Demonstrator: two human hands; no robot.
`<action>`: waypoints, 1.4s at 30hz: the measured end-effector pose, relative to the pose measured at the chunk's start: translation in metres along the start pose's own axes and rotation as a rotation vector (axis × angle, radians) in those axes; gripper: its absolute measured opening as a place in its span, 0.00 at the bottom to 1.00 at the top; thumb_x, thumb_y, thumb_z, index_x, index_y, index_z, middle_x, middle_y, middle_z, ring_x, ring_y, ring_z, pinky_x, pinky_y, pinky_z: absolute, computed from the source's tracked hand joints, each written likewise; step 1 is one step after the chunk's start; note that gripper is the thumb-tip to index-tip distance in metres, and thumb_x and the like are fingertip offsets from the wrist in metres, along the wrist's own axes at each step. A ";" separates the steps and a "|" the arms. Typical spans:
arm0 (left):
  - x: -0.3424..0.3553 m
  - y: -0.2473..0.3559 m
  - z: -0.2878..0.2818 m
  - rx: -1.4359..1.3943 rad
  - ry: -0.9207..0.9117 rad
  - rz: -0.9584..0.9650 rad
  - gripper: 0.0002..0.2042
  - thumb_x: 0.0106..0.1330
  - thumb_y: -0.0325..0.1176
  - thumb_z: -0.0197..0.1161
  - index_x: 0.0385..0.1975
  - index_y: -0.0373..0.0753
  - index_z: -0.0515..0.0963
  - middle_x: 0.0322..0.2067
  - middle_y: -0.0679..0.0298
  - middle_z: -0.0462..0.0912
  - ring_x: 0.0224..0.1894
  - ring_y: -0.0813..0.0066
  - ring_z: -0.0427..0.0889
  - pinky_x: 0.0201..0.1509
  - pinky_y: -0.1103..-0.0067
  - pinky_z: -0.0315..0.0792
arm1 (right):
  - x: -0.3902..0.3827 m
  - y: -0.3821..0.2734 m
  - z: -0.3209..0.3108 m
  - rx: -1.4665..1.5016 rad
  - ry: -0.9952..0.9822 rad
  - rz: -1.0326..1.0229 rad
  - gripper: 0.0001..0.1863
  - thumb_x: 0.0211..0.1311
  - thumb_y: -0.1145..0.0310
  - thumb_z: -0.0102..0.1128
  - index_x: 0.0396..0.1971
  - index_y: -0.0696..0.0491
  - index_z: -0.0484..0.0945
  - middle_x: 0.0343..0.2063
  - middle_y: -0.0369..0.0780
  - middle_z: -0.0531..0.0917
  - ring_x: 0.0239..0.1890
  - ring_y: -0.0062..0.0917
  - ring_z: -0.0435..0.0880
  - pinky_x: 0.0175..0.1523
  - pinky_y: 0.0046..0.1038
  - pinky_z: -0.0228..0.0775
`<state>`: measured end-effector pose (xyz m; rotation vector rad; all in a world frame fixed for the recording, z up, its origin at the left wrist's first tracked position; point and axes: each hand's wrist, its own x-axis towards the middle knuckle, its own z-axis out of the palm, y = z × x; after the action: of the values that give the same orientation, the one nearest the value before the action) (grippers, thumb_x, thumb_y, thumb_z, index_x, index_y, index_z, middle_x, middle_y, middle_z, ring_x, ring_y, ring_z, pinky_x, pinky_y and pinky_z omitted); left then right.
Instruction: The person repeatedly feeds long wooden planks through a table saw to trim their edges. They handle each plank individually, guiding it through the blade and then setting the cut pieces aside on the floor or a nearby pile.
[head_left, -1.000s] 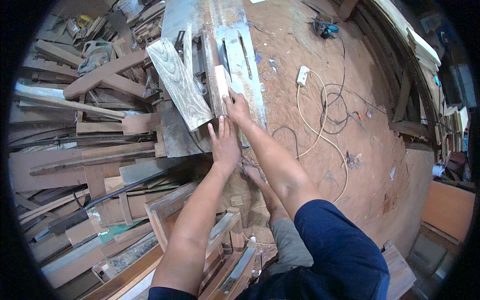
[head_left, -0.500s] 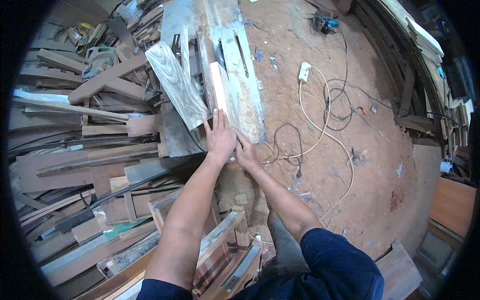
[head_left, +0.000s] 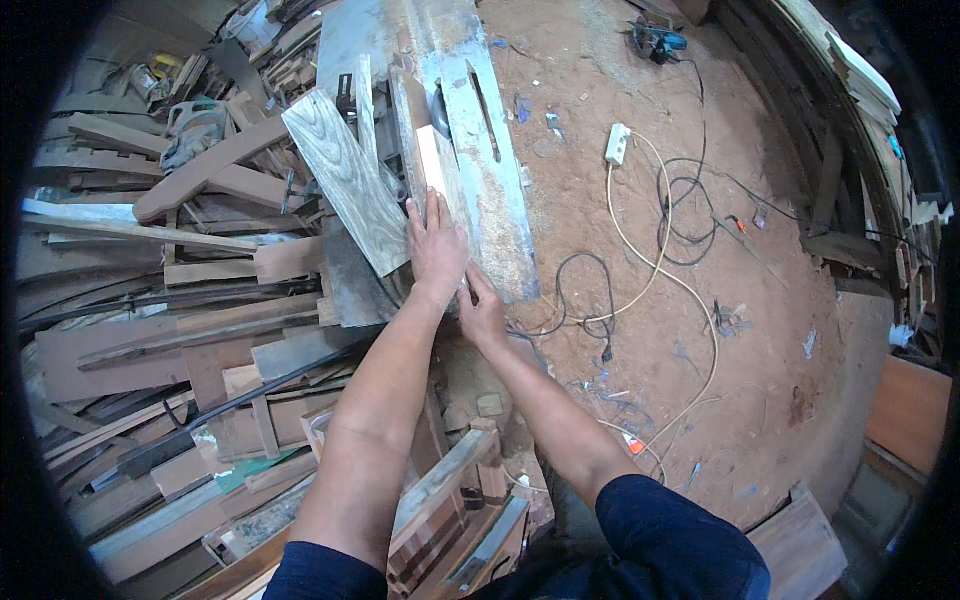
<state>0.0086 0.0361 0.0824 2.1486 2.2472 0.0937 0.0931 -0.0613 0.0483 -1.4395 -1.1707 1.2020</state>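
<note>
A pale wooden strip lies lengthwise on the dusty metal-topped saw table, along a longer wooden piece. The edge of a dark saw blade shows just past the strip. My left hand rests on the strip's near part with fingers stretched forward, covering some of it. Close behind it, my right hand has its fingers bent around the strip's near end, which is mostly hidden. Left of the strip lies a grey-grained board, near my left fingertips.
Piled planks and offcuts fill the left side. On the dirt floor to the right are a white power strip, looped cables and a blue power tool. Below my arms stands a wooden frame.
My left hand has moved forward along the strip, toward the blade. My right hand has shifted slightly forward relative to the table. The whole view has tilted a little.
</note>
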 end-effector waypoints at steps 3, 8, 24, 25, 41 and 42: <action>0.007 0.002 -0.002 0.015 -0.030 -0.017 0.32 0.69 0.38 0.49 0.71 0.29 0.57 0.75 0.54 0.52 0.75 0.41 0.47 0.78 0.58 0.46 | 0.005 0.003 0.000 -0.017 -0.009 -0.030 0.22 0.67 0.72 0.57 0.57 0.67 0.74 0.60 0.58 0.74 0.65 0.47 0.73 0.70 0.37 0.61; 0.014 -0.006 0.002 0.062 0.010 0.004 0.31 0.69 0.37 0.49 0.70 0.29 0.59 0.75 0.54 0.53 0.76 0.42 0.47 0.79 0.59 0.44 | 0.013 -0.002 0.004 -0.013 -0.017 -0.041 0.21 0.67 0.72 0.57 0.56 0.67 0.75 0.60 0.58 0.74 0.64 0.48 0.73 0.70 0.37 0.62; 0.038 -0.009 0.006 0.074 0.047 0.036 0.30 0.69 0.37 0.49 0.69 0.28 0.61 0.74 0.53 0.55 0.78 0.55 0.46 0.79 0.57 0.40 | 0.036 0.002 0.013 0.016 0.010 -0.108 0.20 0.67 0.71 0.55 0.55 0.68 0.75 0.58 0.59 0.76 0.63 0.49 0.74 0.68 0.39 0.64; 0.039 -0.009 0.007 0.071 0.043 0.035 0.30 0.70 0.37 0.48 0.69 0.28 0.61 0.74 0.53 0.55 0.78 0.55 0.46 0.79 0.57 0.40 | 0.037 0.004 0.014 0.005 0.017 -0.110 0.20 0.67 0.71 0.56 0.55 0.68 0.75 0.57 0.59 0.76 0.63 0.49 0.74 0.68 0.39 0.64; 0.064 -0.015 0.006 0.048 0.055 0.015 0.30 0.69 0.38 0.48 0.70 0.29 0.61 0.74 0.54 0.55 0.78 0.57 0.46 0.79 0.58 0.40 | 0.061 0.001 0.025 0.033 0.021 -0.138 0.19 0.67 0.72 0.55 0.54 0.67 0.76 0.55 0.59 0.77 0.61 0.50 0.75 0.67 0.39 0.65; 0.066 -0.015 0.005 0.044 0.055 0.017 0.30 0.69 0.38 0.48 0.69 0.29 0.61 0.74 0.53 0.55 0.78 0.56 0.46 0.79 0.58 0.40 | 0.062 0.001 0.025 0.026 0.023 -0.145 0.19 0.67 0.72 0.55 0.54 0.67 0.76 0.55 0.58 0.77 0.61 0.50 0.75 0.67 0.39 0.65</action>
<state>-0.0088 0.1015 0.0773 2.2140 2.2816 0.1058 0.0736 0.0010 0.0356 -1.3227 -1.2174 1.0936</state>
